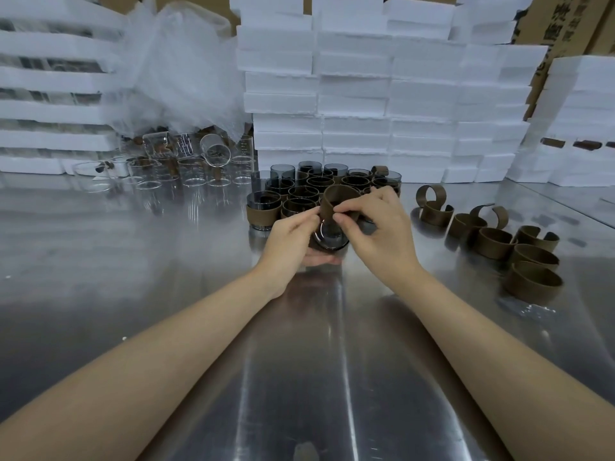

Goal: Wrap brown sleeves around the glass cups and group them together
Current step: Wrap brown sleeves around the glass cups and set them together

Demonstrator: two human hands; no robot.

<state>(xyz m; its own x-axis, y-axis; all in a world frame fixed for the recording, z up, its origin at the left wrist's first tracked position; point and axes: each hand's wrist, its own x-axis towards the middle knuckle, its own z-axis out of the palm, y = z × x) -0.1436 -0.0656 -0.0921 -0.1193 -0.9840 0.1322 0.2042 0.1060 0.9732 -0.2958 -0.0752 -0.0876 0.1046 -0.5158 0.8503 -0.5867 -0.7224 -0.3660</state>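
Observation:
At the middle of the metal table, my left hand (pixel 293 239) holds a dark glass cup (pixel 329 239) tilted with its base toward me. A brown sleeve (pixel 339 199) curls around the cup's upper part, and my right hand (pixel 376 227) pinches its loose end against the cup. My left thumb and fingers pinch the sleeve's other side. Just behind my hands stands a cluster of sleeved dark cups (pixel 312 194). Several loose curled brown sleeves (pixel 499 241) lie to the right.
Clear glass cups (pixel 186 168) stand and lie at the back left under crumpled plastic wrap (pixel 179 71). White foam blocks (pixel 382 94) are stacked along the back and both sides. The shiny table (pixel 299 377) stretches toward me.

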